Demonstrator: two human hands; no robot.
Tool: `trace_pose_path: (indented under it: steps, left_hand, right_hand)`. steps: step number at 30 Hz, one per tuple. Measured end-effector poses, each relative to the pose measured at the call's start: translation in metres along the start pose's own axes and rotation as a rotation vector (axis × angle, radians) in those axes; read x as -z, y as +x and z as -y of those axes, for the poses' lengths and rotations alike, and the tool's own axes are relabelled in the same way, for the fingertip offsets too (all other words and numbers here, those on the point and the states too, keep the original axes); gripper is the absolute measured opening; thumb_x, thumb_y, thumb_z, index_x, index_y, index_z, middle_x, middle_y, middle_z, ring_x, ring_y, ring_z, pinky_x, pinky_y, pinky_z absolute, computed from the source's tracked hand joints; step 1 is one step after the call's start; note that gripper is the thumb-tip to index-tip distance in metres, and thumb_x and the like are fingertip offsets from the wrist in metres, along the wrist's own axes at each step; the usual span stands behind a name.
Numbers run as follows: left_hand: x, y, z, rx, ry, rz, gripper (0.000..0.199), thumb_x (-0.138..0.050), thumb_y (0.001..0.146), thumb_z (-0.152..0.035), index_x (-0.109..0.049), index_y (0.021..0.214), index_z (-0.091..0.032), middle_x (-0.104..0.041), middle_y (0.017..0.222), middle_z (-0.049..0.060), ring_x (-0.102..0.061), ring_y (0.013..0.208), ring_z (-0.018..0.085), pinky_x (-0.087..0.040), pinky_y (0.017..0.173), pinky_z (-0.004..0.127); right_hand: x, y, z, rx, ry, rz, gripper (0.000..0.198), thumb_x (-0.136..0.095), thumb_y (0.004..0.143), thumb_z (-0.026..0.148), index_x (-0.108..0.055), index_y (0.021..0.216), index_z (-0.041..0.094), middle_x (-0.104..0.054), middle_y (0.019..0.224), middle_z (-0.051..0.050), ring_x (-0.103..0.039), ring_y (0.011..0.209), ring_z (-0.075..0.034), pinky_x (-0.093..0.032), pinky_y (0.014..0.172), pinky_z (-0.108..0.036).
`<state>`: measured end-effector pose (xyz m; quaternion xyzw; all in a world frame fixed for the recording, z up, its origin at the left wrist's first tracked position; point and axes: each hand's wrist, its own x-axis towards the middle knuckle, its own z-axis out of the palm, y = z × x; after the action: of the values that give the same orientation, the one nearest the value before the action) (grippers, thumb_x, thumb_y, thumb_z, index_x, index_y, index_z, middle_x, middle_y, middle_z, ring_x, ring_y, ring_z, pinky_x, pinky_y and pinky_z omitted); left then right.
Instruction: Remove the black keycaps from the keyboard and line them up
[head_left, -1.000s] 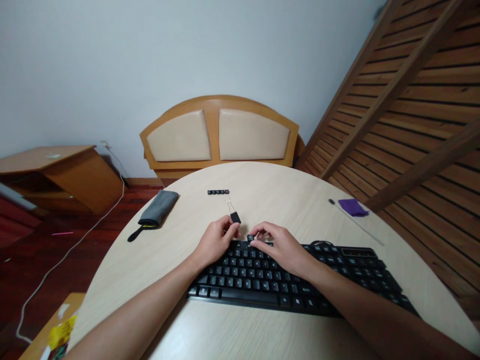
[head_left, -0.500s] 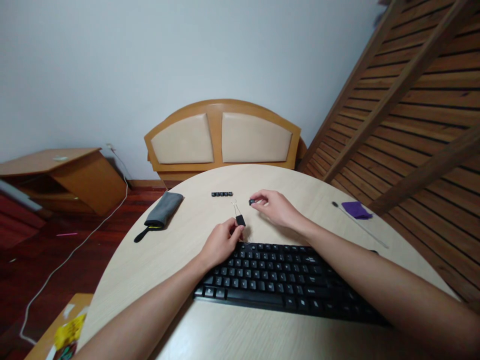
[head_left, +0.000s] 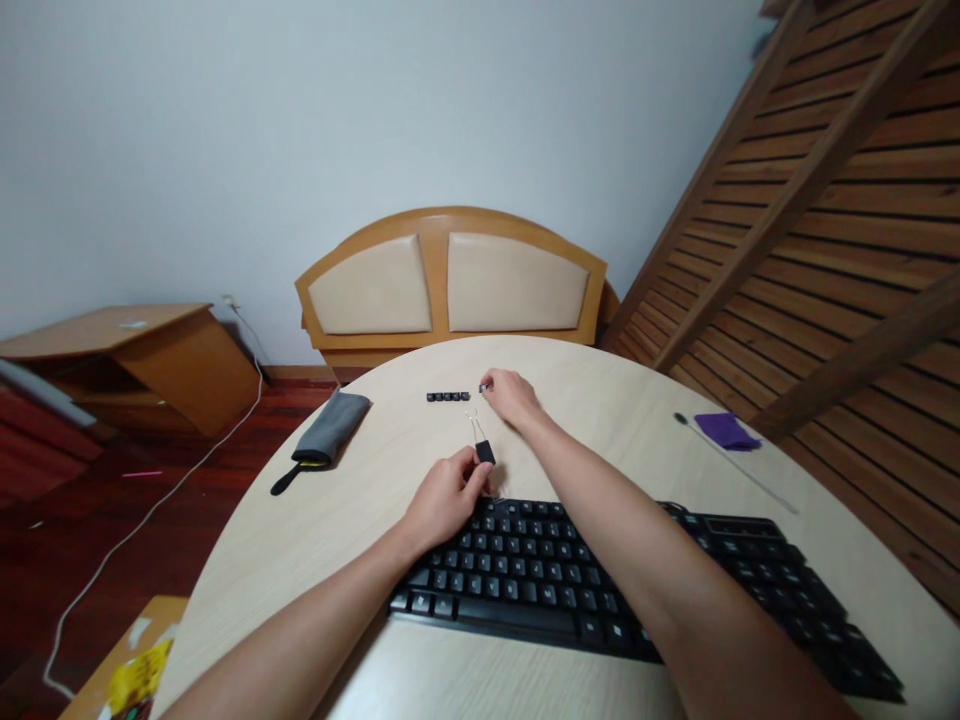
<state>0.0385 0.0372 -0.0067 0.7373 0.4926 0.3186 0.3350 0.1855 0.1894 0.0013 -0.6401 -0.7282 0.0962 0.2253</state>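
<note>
Right hand pinches a small key, center frame, partly covered by fingers. Left-hand fingers grip black clip, lower end hidden. Right forearm blocks part of keyboard, lower center.

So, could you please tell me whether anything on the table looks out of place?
A row of five keycaps lies loose beyond the keyboard, and the right hand holds another keycap; they look odd because keycaps normally sit on a keyboard. Nothing looks spilled.
</note>
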Motion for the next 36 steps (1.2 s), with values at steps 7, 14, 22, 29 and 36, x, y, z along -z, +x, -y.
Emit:
trace_pose_path:
  steps: [7,14,22,29,36]
  left_hand:
    - [0.0,0.0,-0.003,0.001,0.005,-0.001,0.029,-0.045,0.096,-0.036,-0.057,0.076,-0.019,-0.069,0.072,0.003,-0.065,0.07,0.019,-0.047,0.069,0.029]
    - [0.0,0.0,-0.001,0.0,0.003,0.001,0.028,-0.045,0.096,-0.036,-0.056,0.076,-0.019,-0.069,0.072,0.003,-0.065,0.069,0.019,-0.047,0.069,0.03]
    - [0.0,-0.001,-0.001,-0.006,0.001,0.002,0.029,-0.044,0.096,-0.037,-0.057,0.076,-0.02,-0.069,0.072,0.004,-0.065,0.07,0.02,-0.047,0.069,0.03]
    - [0.001,0.0,-0.003,-0.008,-0.003,0.001,0.029,-0.044,0.096,-0.037,-0.056,0.076,-0.02,-0.069,0.072,0.003,-0.066,0.07,0.02,-0.047,0.07,0.03]
    - [0.0,0.0,-0.002,0.001,0.011,0.006,0.028,-0.045,0.096,-0.036,-0.056,0.076,-0.019,-0.07,0.073,0.003,-0.066,0.071,0.02,-0.047,0.07,0.03]
  right_hand:
    - [-0.018,-0.004,-0.011,-0.004,0.047,0.002,0.021,-0.061,0.085,0.024,-0.07,0.103,0.031,-0.074,0.105,-0.001,-0.066,0.097,-0.019,-0.048,0.081,-0.027]
    - [-0.023,-0.006,-0.007,-0.008,0.075,-0.004,0.024,-0.062,0.083,0.024,-0.07,0.104,0.033,-0.073,0.106,0.001,-0.066,0.097,-0.018,-0.048,0.083,-0.027]
    - [-0.025,-0.006,-0.005,-0.002,0.095,-0.003,0.025,-0.062,0.084,0.025,-0.07,0.105,0.034,-0.073,0.106,0.002,-0.066,0.097,-0.018,-0.049,0.083,-0.027]
    - [-0.027,-0.005,-0.002,-0.013,0.105,-0.001,0.024,-0.063,0.084,0.026,-0.07,0.105,0.034,-0.074,0.105,0.001,-0.067,0.096,-0.018,-0.049,0.082,-0.026]
    - [-0.029,-0.004,-0.002,-0.017,0.109,-0.009,0.025,-0.063,0.082,0.025,-0.071,0.104,0.034,-0.074,0.105,0.001,-0.066,0.096,-0.018,-0.049,0.082,-0.027]
